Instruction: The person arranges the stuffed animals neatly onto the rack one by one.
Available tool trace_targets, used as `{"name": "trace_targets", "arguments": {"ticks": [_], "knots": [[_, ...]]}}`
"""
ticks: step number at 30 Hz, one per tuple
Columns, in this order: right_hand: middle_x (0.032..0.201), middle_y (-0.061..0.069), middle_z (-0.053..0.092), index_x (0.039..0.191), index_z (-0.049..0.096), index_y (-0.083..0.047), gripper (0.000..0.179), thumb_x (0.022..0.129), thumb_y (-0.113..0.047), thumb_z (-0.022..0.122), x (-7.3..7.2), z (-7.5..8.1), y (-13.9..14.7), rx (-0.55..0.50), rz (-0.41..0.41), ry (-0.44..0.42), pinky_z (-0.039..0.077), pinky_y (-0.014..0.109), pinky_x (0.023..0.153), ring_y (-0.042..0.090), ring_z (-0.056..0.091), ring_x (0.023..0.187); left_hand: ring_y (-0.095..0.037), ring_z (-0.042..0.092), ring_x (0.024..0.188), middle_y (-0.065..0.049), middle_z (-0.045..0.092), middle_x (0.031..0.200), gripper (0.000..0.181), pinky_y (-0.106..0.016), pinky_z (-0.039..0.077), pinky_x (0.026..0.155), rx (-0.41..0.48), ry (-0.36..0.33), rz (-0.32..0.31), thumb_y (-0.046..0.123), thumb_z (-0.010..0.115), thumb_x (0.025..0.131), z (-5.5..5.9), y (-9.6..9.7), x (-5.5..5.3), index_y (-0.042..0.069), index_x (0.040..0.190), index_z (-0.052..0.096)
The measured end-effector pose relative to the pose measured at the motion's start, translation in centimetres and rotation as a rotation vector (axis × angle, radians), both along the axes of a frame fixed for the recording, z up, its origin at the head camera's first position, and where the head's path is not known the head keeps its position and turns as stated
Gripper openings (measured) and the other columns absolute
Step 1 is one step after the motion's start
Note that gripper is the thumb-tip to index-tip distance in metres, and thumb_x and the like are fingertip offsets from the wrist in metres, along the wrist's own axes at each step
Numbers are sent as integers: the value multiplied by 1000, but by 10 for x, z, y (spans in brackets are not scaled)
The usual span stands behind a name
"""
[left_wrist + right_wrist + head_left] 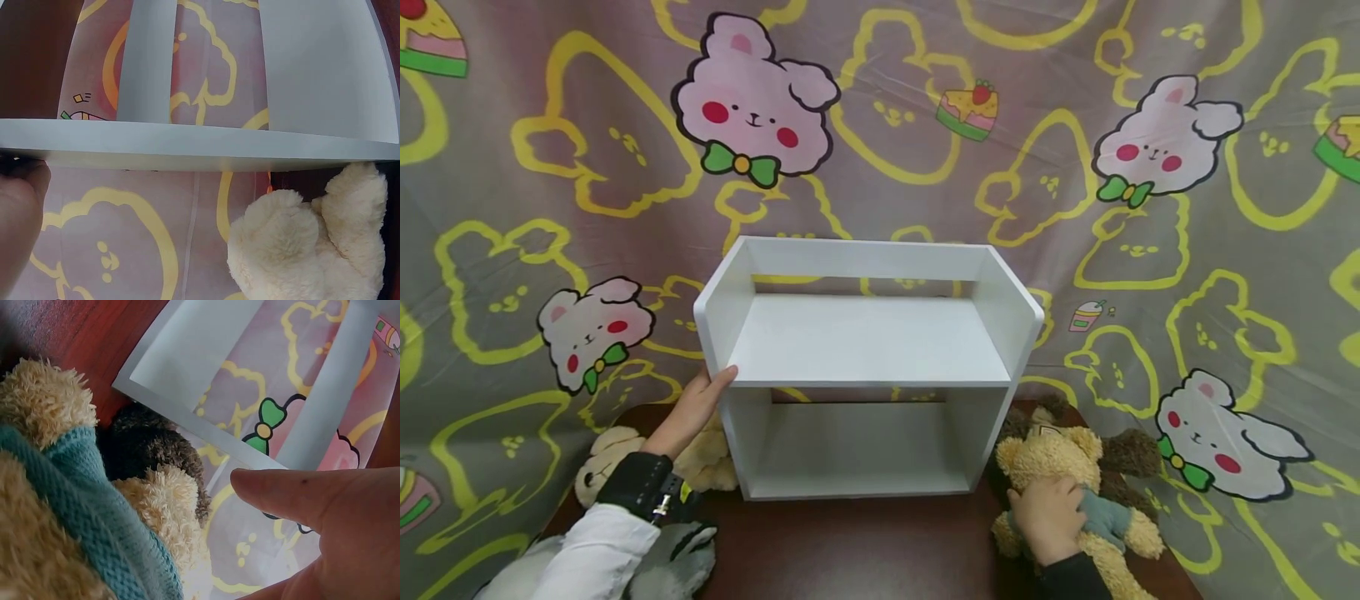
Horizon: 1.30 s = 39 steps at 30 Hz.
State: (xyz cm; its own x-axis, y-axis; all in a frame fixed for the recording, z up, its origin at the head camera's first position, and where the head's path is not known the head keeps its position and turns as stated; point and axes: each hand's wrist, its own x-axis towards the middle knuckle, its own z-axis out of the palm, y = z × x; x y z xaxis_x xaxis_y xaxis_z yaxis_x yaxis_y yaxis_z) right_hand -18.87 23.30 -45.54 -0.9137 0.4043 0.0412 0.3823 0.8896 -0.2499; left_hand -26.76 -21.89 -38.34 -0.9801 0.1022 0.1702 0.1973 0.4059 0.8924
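A white two-tier shelf (872, 337) stands upright on the dark brown table. My left hand (688, 412) touches the outer face of its left side panel, a fingertip at the front edge. In the left wrist view, part of this hand (19, 219) shows against the panel's outer face. My right hand (1048, 517) lies over the chest of a tan teddy bear (1056, 458) in a blue-green sweater. Its thumb is straight in the right wrist view, with the bear's sweater (94, 487) beside it; whether the fingers touch the bear I cannot tell.
Dark brown plush (1131, 454) sits behind the teddy bear. Left of the shelf are cream plush toys (711, 462) and a grey plush toy (681, 562), partly under my left arm. A rabbit-print curtain (910, 125) hangs close behind the brown table (850, 550).
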Motion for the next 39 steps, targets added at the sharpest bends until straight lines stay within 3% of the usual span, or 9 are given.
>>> {"name": "trace_targets", "arguments": {"ticks": [7,21,28,35,39], "knots": [[102,52,30,110,27,37,82,80,-28,67,1,-9,-14,42,-88,77,38,63,70,59,37,90,-46,18,130,-24,8,148,70,-66,17,98,9,5,-4,44,32,97,0,-1,1,10,146,-4],[120,57,11,118,17,37,87,82,-28,63,-8,-27,-21,28,-142,-37,13,70,95,66,13,115,-46,18,129,-24,7,148,71,-67,16,98,40,11,-12,44,33,97,-5,-3,0,11,146,-4],[124,55,11,124,5,33,89,78,-16,64,-13,-42,-15,58,-228,164,11,68,98,64,14,118,-45,23,127,-21,12,148,71,-69,18,95,24,71,-1,50,32,95,-8,-1,2,16,147,-1],[123,50,26,124,20,31,54,89,-3,42,-23,-58,-9,100,-321,392,20,67,94,60,25,115,-44,19,130,-20,8,149,71,-67,16,98,45,36,-21,46,34,96,-4,-2,1,13,147,-4],[119,47,30,123,25,30,44,92,-1,32,-28,-63,-2,103,-371,463,24,66,89,58,28,113,-43,19,130,-22,8,149,70,-66,17,98,51,37,-26,42,34,97,-2,-1,1,12,147,-4]]}}
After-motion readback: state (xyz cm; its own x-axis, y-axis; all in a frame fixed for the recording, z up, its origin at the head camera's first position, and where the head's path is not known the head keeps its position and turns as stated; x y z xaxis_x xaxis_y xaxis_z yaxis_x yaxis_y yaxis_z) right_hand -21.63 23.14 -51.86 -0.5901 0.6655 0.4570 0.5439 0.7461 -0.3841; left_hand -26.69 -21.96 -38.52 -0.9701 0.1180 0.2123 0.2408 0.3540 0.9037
